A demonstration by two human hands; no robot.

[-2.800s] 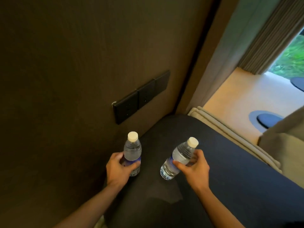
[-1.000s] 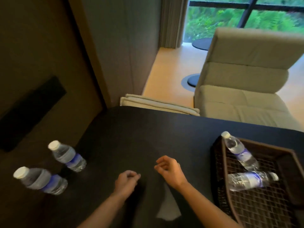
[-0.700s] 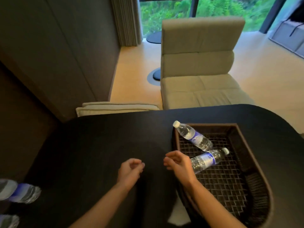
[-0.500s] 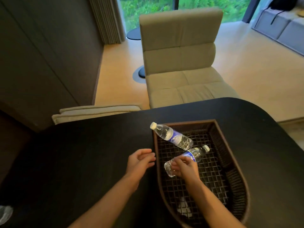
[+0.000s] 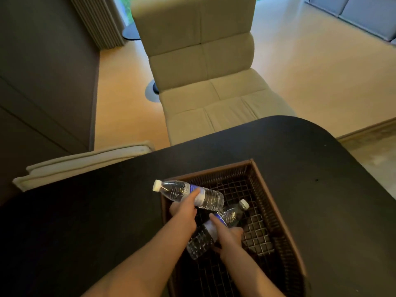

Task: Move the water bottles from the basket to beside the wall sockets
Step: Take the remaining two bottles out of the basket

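Note:
A brown woven basket (image 5: pixel 276 202) sits on the black table (image 5: pixel 85 211). Two clear water bottles with white caps and blue labels are in it. The upper bottle (image 5: pixel 177 190) lies across the basket's left rim, cap pointing left; my left hand (image 5: pixel 184 213) is closed around its middle. The lower bottle (image 5: pixel 231 215) lies on the basket floor, cap pointing up and right, and my right hand (image 5: pixel 227 234) grips its middle. The wall sockets and the two bottles beside them are out of view.
A beige padded chair (image 5: pixel 203 71) stands past the table's far edge. A second beige chair back (image 5: pixel 81 161) touches the table edge at the left. A dark panelled wall (image 5: pixel 42 71) runs along the left. The table's rounded corner (image 5: pixel 317 129) is at the right.
Earlier both hands set two bottles by the sockets, then the view swung right to the basket. In the last half second my left hand closed on the upper bottle and my right hand kept hold of the lower one.

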